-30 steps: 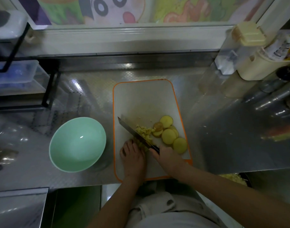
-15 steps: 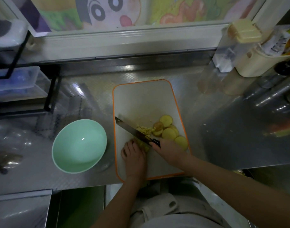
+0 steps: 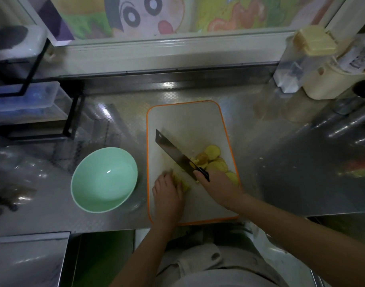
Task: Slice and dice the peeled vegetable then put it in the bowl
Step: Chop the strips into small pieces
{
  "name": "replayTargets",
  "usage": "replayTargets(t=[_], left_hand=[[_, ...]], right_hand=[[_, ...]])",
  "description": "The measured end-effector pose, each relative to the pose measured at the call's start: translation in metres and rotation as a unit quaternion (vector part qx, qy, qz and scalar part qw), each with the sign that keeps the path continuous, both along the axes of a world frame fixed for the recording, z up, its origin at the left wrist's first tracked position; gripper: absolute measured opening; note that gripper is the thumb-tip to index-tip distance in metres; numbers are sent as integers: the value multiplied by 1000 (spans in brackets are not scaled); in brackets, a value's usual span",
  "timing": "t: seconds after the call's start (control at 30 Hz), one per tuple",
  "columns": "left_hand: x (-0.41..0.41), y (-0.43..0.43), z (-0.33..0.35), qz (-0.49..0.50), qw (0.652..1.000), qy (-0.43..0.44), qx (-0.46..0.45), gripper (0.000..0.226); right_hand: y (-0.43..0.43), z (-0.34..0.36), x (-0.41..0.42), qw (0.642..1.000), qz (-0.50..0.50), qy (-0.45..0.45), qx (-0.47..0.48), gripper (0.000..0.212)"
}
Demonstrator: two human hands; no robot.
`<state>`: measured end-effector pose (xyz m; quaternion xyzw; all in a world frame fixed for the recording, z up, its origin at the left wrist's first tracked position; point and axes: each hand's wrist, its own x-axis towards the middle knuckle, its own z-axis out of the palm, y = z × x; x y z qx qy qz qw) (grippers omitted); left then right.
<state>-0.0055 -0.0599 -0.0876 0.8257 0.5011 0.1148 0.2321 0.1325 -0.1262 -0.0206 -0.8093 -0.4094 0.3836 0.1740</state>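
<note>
Orange-rimmed white cutting board (image 3: 187,121) lies at the centre of the frame on the steel desk (image 3: 280,162). At lower centre, the right hand (image 3: 216,187) has its grip closed round the handle of a cleaver (image 3: 173,152), whose blade slants up and left over the board. The left hand (image 3: 167,191) curls its fingers over yellow vegetable pieces (image 3: 183,184) just left of the blade. Round slices (image 3: 212,151) are piled by the board's right edge. A mint-green bowl (image 3: 104,180) stands left of the board.

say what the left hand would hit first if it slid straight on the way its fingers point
Likely the yellow pieces right ahead of the left hand, then the knife blade slanting across just beyond; blade height is unclear.
</note>
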Motion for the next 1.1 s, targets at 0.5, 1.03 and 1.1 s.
replayTargets(t=[0.5,1.03,1.1], left_hand=[[0,5,-12,23,997,42,54,6],[1,8,-27,3,986,43,162,17],[1,7,-27,4,985,34,166,16]], right_hand=[[-17,5,-16,999,17,-34,-23,43],[-14,6,-27,997,27,-55,-56,33],[-13,7,-27,996,34,-64,-55,35]])
